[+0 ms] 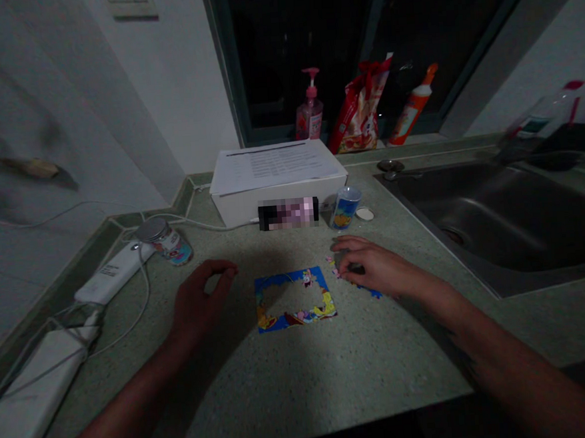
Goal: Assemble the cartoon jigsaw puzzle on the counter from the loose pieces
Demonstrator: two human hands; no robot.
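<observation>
On the counter lies a jigsaw puzzle [267,323] whose border pieces are joined into a colourful rectangle, with a gap in the middle. My left hand [200,299] hovers left of it, thumb and forefinger tips together; whether anything tiny is between them cannot be made out. To the right of the puzzle, my right hand [370,265] is bent over loose puzzle pieces [375,294], its thumb and a finger closed at a pinkish puzzle piece [335,273]. The palm hides some of these pieces.
Behind the puzzle stand a clear tub [346,208], a round lid [365,214] and a white box [236,206]. A jar [166,241] and power strips [113,275] with cables lie left. A steel sink [512,213] is at right; bottles line the windowsill.
</observation>
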